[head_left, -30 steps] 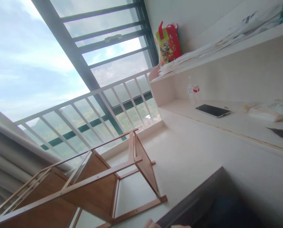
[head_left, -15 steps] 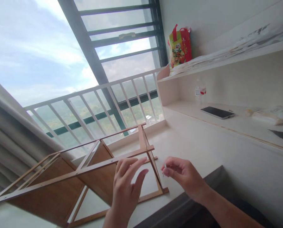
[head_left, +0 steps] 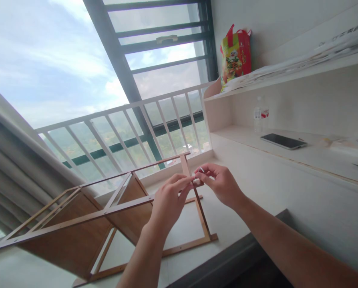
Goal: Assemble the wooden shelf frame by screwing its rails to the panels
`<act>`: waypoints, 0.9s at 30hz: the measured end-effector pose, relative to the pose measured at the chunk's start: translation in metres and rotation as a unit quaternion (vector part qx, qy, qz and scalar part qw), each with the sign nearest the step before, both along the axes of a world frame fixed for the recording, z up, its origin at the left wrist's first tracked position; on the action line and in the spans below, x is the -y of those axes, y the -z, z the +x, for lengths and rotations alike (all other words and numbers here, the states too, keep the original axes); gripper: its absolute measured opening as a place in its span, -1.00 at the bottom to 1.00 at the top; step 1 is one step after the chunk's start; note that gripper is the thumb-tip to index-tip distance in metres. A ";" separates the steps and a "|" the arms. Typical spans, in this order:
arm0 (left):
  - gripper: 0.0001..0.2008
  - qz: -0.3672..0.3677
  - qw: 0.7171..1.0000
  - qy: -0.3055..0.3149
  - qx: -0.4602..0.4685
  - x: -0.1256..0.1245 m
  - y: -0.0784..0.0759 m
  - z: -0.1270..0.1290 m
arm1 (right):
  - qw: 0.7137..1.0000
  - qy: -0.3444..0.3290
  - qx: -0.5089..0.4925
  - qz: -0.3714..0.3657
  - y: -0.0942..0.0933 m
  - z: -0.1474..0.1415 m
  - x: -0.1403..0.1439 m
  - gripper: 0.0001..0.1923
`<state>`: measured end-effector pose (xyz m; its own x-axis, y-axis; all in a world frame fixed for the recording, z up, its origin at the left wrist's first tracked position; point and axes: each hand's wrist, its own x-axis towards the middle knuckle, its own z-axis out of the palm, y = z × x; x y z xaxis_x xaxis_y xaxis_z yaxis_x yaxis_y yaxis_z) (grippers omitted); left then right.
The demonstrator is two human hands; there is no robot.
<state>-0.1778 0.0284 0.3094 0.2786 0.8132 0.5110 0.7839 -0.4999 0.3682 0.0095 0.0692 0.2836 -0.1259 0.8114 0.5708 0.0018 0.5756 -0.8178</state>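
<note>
A brown wooden shelf frame point(head_left: 127, 206) lies on its side on the pale floor, with panels set between its rails. At its near right corner both hands meet. My left hand point(head_left: 171, 198) is closed, thumb and fingertips pinched at the end of the upper rail; whatever sits between them is hidden. Touching or nearly touching those fingertips is my right hand point(head_left: 221, 184), closed in a pinch on a small silvery metal piece point(head_left: 201, 170). Fingers cover most of that piece, so its kind does not show.
On the white shelf unit point(head_left: 242, 140) at the right are a phone point(head_left: 283, 141), a clear bottle point(head_left: 259, 116) and a plastic packet point(head_left: 351, 147). A red and green bag point(head_left: 236, 56) stands above. White railing point(head_left: 107, 138) and a grey curtain point(head_left: 23, 172) bound the left.
Both hands have moved up and away from me to the frame's corner. My left fingers have closed from a spread position. My right hand has brought the small metal piece along.
</note>
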 end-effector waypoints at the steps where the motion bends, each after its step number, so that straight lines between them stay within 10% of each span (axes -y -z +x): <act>1: -0.79 -0.006 1.000 -0.007 0.003 -0.001 0.000 0.001 | 1.000 -0.002 0.007 0.003 -0.001 0.000 -0.001 -0.82; 27: -0.79 -0.020 0.997 -0.077 0.000 -0.004 -0.002 0.006 | 0.975 -0.011 0.178 0.132 -0.025 0.014 -0.007 -0.88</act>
<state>-0.1716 0.0325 0.3110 0.1495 0.8665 0.4763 0.8504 -0.3584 0.3851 0.0238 0.0766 0.3085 -0.3698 0.6371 0.6763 0.2449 0.7690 -0.5905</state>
